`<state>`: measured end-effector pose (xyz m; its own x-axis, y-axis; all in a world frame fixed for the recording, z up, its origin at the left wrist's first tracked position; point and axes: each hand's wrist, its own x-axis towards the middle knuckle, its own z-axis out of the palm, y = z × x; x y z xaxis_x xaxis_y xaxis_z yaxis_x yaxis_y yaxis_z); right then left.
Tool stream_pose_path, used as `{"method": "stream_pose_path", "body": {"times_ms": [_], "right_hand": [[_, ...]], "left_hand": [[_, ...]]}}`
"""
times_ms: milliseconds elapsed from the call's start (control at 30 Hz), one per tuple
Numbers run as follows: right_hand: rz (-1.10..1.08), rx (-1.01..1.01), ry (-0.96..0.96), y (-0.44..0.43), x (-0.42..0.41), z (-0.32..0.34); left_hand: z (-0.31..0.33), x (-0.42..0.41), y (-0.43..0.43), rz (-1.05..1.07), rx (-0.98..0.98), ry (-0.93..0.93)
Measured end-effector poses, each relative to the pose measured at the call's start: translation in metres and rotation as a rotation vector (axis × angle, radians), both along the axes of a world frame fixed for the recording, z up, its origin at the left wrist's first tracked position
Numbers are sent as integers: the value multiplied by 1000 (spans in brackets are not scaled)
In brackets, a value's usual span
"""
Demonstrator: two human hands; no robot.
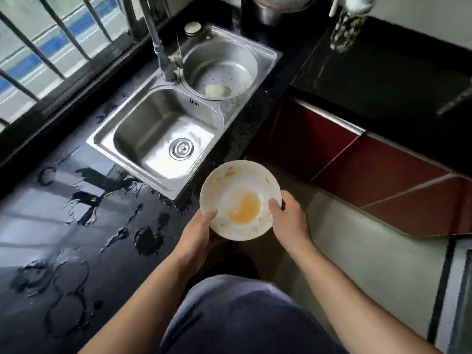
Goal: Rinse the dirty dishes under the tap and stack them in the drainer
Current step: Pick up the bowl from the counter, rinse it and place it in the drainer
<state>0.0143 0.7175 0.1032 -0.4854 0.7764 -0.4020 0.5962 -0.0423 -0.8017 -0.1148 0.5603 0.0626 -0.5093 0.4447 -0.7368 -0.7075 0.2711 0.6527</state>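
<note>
1. The tabletop (pixel 63 226) is black, glossy stone running from the near left to the far middle, and it is wet: puddles and ring-shaped streaks lie across its near and left parts.
2. A second stretch of black tabletop runs along the right wall, with dark red cabinet fronts (pixel 357 169) under it and a pale floor (pixel 357 264) in the corner between the two.
3. A barred window (pixel 51 47) runs along the far left edge.
4. One steel sink unit (pixel 158 139) is set into the tabletop, with two basins: a rectangular one nearer, empty with its drain strainer showing, and a round one farther.
5. One round perforated drainer (pixel 222 70) sits in the far basin; one pale lump lies in its bottom, too blurred to identify.
6. One tap (pixel 159 54) stands at the far left of the sink, between the two basins.
7. One dirty white plate (pixel 240 200) is held in the air just near and right of the sink, over the tabletop edge, with an orange pool in its centre and smears along its rim.
8. Two bare hands hold it: the left hand (pixel 196 231) grips the near-left rim and the right hand (pixel 288 213) the right rim, fingers curled under and thumbs pressed on top.
9. One patterned bottle (pixel 347 29) and one metal pot (pixel 270 8) stand at the far edge.
</note>
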Motion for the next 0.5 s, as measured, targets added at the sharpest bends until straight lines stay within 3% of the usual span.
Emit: {"method": "stream_pose_path", "body": {"times_ms": [300, 500], "right_hand": [[73, 42, -31, 113, -98, 25], [373, -15, -63, 193, -220, 1]], "left_hand": [[23, -77, 103, 29, -31, 3], [3, -151, 155, 308, -137, 44]]}}
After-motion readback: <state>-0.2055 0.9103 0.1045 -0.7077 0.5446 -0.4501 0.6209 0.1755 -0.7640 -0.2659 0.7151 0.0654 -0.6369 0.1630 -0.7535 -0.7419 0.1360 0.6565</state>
